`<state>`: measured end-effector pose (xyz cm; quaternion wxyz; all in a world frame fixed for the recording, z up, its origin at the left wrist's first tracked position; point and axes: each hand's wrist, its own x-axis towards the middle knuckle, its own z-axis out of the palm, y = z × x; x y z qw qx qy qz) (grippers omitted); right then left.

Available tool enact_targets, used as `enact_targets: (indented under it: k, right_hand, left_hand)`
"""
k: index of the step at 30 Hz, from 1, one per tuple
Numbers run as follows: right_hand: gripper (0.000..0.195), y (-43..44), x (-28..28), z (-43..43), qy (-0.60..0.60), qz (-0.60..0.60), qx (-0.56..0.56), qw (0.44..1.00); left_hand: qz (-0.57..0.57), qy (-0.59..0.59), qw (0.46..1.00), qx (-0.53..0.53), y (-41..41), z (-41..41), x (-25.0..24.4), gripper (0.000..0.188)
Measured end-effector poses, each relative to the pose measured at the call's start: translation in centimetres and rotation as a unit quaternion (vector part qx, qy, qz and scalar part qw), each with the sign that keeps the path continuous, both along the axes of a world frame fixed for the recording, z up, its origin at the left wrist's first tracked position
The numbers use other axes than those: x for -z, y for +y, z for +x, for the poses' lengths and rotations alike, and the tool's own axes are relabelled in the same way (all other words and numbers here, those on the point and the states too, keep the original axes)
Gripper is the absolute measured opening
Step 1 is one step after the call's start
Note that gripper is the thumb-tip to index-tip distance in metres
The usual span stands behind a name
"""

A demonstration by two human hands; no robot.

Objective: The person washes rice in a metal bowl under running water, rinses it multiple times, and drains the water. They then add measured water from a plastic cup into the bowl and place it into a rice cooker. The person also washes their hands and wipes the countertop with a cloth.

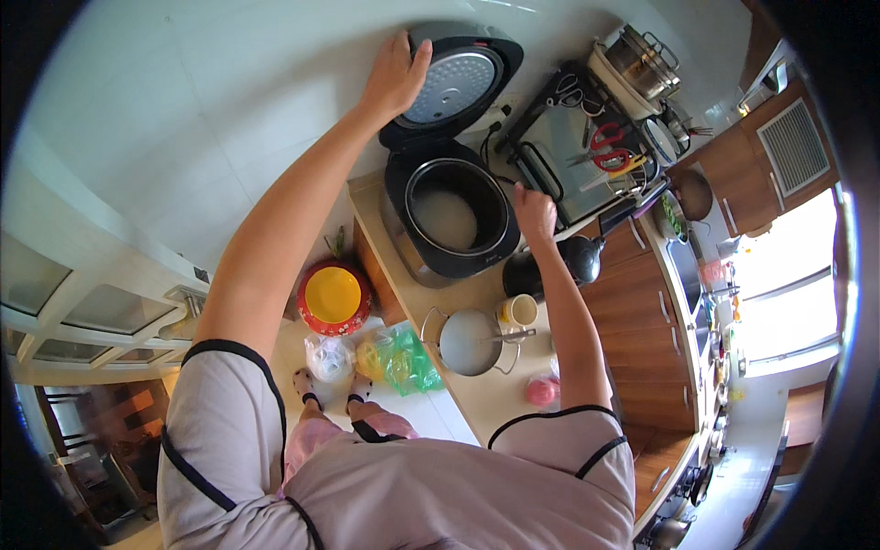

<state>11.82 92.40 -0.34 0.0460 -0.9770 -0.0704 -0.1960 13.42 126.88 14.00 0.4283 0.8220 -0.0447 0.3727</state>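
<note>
A black rice cooker (pixel 450 268) stands on the counter with its lid (pixel 447 86) raised. My left hand (pixel 399 75) grips the lid's left edge, thumb on the inner side and fingers behind. Inside the cooker, the dark inner pot (pixel 491 213) holds cloudy whitish liquid (pixel 443 218); whether grains lie in it I cannot tell. Right of the cooker, my right hand (pixel 536 213) is curled closed, and a black power cord (pixel 505 179) runs to its fingertips. Nearer me sits a two-handled metal pot (pixel 471 342) of whitish content, with a metal utensil (pixel 512 336) leaning in it.
Beside the pot stand a yellow-and-white cup (pixel 520 311) and a black pan (pixel 520 275). Red-handled scissors (pixel 608 148) lie on a glass-fronted oven (pixel 567 151) at the back. On the floor are a red container (pixel 335 326) and green plastic bags (pixel 409 361). A wall rises behind the lid.
</note>
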Motion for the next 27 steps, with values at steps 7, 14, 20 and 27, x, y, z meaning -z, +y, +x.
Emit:
enact_targets:
  k: [7, 14, 20, 27]
  right_hand:
    - [0.046, -4.6, -7.1, -10.5, -0.124, 0.342, 0.078, 0.928]
    - [0.034, -6.5, -4.2, -16.1, -0.07, 0.428, 0.159, 0.887]
    - [0.026, -4.7, -0.4, -17.3, 0.053, 0.369, 0.147, 0.916]
    - [0.03, -0.9, -0.1, -10.9, 0.084, 0.318, 0.054, 0.943]
  left_hand:
    - [0.006, -0.029, 0.998, 0.049, -3.7, -5.8, 2.3, 0.056]
    - [0.21, -0.007, 0.956, 0.205, -9.2, -18.5, 11.7, 0.054]
    - [0.366, 0.079, 0.904, 0.206, -10.2, -21.7, 18.4, 0.063]
    - [0.342, 0.081, 0.906, 0.234, -10.2, -20.9, 20.6, 0.069]
